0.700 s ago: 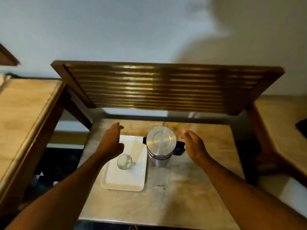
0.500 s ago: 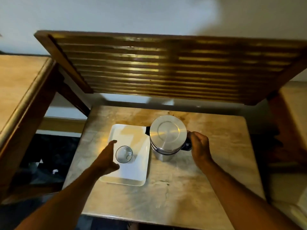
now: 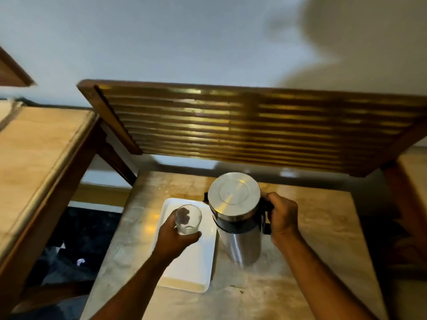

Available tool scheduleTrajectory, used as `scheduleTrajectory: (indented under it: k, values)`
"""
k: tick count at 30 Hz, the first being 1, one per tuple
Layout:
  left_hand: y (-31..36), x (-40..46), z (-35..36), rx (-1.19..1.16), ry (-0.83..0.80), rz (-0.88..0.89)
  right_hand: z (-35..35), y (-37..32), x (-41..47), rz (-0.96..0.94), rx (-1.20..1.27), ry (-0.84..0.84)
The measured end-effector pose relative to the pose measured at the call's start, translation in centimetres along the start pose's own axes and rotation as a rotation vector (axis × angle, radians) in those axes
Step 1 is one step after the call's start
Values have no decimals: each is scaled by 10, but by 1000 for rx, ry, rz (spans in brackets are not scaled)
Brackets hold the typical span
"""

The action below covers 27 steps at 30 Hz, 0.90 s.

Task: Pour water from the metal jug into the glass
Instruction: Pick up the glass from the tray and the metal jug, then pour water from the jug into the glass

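Gripping the glass (image 3: pixel 188 218) from the near side, the left hand (image 3: pixel 176 236) wraps its fingers around the clear wall, thumb on the right of it and fingertips dimly visible through the glass. Whether the glass rests on the tray (image 3: pixel 198 269) or is lifted just off it cannot be told from this angle; it sits over the far half of the tray, mouth up and slightly tipped toward the camera, and it looks empty.

Using the tray as the reference, the jug (image 3: pixel 238 218) stands just to its right on the table (image 3: pixel 323 239), upright, its round metal lid facing the camera and a dark band around the neck below it. A small dark spout pokes out on the jug's far-left side, over the tray's far right corner. The right hand (image 3: pixel 282 218) is closed around the black handle on the jug's right side, fingers curled over the top of it and the wrist running back toward the near edge.

Beyond the tray, a slatted wooden shelf (image 3: pixel 254 125) overhangs the far end of the table. Well to the left of the tray is another, higher wooden surface (image 3: pixel 34 153).
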<state>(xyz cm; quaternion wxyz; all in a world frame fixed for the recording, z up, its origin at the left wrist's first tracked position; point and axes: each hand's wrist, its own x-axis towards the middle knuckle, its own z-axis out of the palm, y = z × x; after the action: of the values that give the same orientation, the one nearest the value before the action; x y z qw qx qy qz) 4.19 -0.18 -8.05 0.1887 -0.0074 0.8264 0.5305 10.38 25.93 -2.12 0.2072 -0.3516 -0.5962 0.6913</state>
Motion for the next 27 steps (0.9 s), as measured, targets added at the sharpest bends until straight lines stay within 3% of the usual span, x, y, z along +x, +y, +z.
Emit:
scheduleTrajectory:
  k: [6, 8, 13, 20, 27]
  values:
    - [151, -41, -53, -56, -17, 290, 13, -152, -28, -42, -17, -118]
    - [212, -68, -77, -79, -29, 401, 18, -227, -41, -121, -88, -164]
    - [317, -127, -129, -234, -45, 490, 35, -397, -77, -333, -305, -211]
    - [407, -177, -176, -261, -106, 572, 52, -569, -156, -711, -743, -259]
    - [445, -197, -177, -196, -67, 703, 69, -645, -212, -962, -1100, -267]
